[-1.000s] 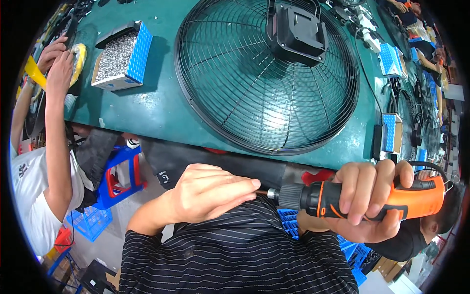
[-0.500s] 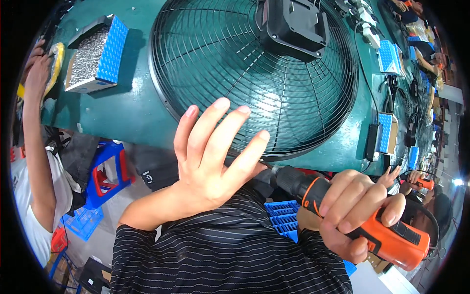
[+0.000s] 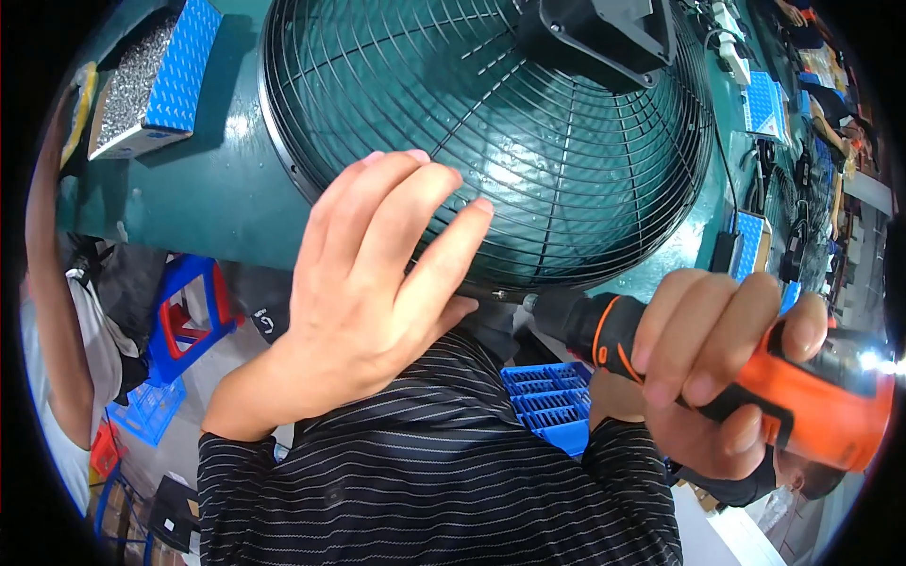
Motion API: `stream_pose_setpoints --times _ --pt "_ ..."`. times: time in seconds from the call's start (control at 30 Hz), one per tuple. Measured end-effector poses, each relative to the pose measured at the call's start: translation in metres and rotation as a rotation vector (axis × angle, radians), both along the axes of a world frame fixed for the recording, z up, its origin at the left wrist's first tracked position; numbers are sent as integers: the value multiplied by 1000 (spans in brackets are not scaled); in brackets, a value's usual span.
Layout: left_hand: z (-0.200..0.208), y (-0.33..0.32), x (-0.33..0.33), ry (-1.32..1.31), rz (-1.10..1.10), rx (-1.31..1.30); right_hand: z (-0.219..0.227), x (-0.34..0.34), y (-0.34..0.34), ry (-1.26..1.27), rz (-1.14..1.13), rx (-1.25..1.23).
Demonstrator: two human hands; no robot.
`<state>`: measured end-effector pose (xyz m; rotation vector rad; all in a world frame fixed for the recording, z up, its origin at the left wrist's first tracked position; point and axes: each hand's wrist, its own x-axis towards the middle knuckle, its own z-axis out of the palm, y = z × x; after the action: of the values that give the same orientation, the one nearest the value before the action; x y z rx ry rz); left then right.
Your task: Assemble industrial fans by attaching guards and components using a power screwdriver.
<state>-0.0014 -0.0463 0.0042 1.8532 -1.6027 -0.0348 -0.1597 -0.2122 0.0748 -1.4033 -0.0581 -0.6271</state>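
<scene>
A large round black wire fan guard (image 3: pixel 566 203) lies on the green table, with a black motor housing (image 3: pixel 595 42) at its centre. My left hand (image 3: pixel 363 269) is over the guard's near left rim, fingers spread and slightly bent, with nothing seen in its grip. In my right hand (image 3: pixel 722 368) is an orange and black power screwdriver (image 3: pixel 802 396), held level. Its tip points left toward the near rim, where a small metal screw (image 3: pixel 500 294) shows. Whether tip and screw touch is hard to tell.
An open blue and white box (image 3: pixel 156 90) full of small metal parts stands on the green table (image 3: pixel 189 208) at left. Another person's arm (image 3: pixel 57 292) is at the far left, near a blue and red stool (image 3: pixel 189 311). Below the table edge sits a blue crate (image 3: pixel 552 396).
My right hand has raised the screwdriver and shifted it right, bringing it more level. My left hand has moved left and slightly up, with its fingers more bent. The whole view has shifted a little.
</scene>
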Motion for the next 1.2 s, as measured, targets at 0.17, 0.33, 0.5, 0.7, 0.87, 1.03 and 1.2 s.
stream_pose_setpoints --times 0.17,0.33,0.5,0.7,0.87,1.03,1.2 --pt "7 -4 1 -47 -11 36 -1 14 -13 -9 161 -38" --pt "4 -3 0 -68 12 18 12 16 -14 136 195 -118" --pt "-3 -5 0 -74 12 -35 11 21 -14 145 241 -152" --pt "-5 -6 2 -74 -5 -69 4 31 -3 53 216 -129" --pt "0 -6 3 -79 -24 -9 2 38 3 40 160 -159" --pt "-5 -7 0 -84 -21 -36 1 40 5 48 154 -195" --pt "-8 -8 -2 -72 -11 -60 3 39 13 72 76 -195"
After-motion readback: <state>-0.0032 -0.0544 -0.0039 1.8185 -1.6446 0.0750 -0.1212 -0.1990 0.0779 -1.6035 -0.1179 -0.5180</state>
